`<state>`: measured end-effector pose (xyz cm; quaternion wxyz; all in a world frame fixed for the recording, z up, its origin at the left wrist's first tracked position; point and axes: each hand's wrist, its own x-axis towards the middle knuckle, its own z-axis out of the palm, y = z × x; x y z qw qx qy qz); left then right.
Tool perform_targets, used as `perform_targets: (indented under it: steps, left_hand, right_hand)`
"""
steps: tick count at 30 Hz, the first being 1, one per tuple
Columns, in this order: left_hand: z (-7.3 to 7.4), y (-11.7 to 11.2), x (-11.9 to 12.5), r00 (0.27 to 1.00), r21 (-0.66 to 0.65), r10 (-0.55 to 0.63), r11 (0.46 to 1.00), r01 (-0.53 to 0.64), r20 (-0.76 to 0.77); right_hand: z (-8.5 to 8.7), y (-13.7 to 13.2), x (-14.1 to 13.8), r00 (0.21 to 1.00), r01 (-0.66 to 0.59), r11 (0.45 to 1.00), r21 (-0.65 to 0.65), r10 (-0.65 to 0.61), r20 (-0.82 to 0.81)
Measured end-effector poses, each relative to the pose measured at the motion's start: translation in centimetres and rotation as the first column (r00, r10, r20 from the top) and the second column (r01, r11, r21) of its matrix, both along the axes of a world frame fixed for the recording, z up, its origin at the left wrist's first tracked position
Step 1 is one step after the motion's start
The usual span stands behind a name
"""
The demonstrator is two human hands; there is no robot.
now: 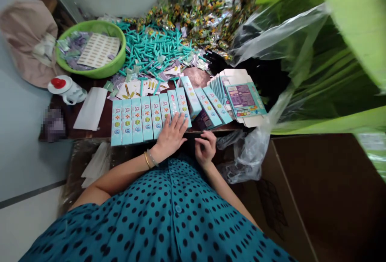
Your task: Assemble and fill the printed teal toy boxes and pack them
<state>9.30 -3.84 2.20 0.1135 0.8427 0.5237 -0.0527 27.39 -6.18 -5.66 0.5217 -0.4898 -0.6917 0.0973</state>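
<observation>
A row of light-blue printed boxes (137,121) stands side by side along the table's front edge. My left hand (171,135) lies with spread fingers over the boxes at the right part of this row, touching their faces. Just right of it, my right hand (206,148) hovers at the table edge with fingers curled; whether anything small is in them is hidden. Beyond the row, one box (190,97) leans, and two more boxes (211,107) tilt beside it. Flattened cartons (245,97) lie stacked at the right.
Behind the boxes spread many teal plastic sticks (153,45) and small sachets. A green basin (120,59) holds sachets and a printed sheet. At left are a lidded mug (68,91) and white paper (91,109). Clear plastic (250,153) hangs at right above a cardboard box (325,189).
</observation>
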Motion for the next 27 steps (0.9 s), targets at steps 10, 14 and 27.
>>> perform_targets:
  steps: [10, 14, 27]
  left_hand:
    - [2.1, -1.0, -1.4, 0.99, 0.032, 0.141, 0.989, -0.142, 0.015]
    - [1.9, -1.6, -3.0, 0.982, 0.016, 0.185, 0.983, -0.184, -0.05]
    - [1.2, -2.2, -2.5, 0.984, -0.051, 0.144, 0.987, -0.15, -0.108]
  right_hand:
    - [8.9, 16.1, -4.4, 0.878, -0.218, 0.923, -0.317, 0.327, 0.349]
    - [6.7, 19.4, -9.1, 0.69, -0.247, 0.853, -0.459, 0.488, 0.535]
    - [10.2, 8.2, -6.9, 0.938, -0.098, 0.947, -0.305, 0.191, 0.29]
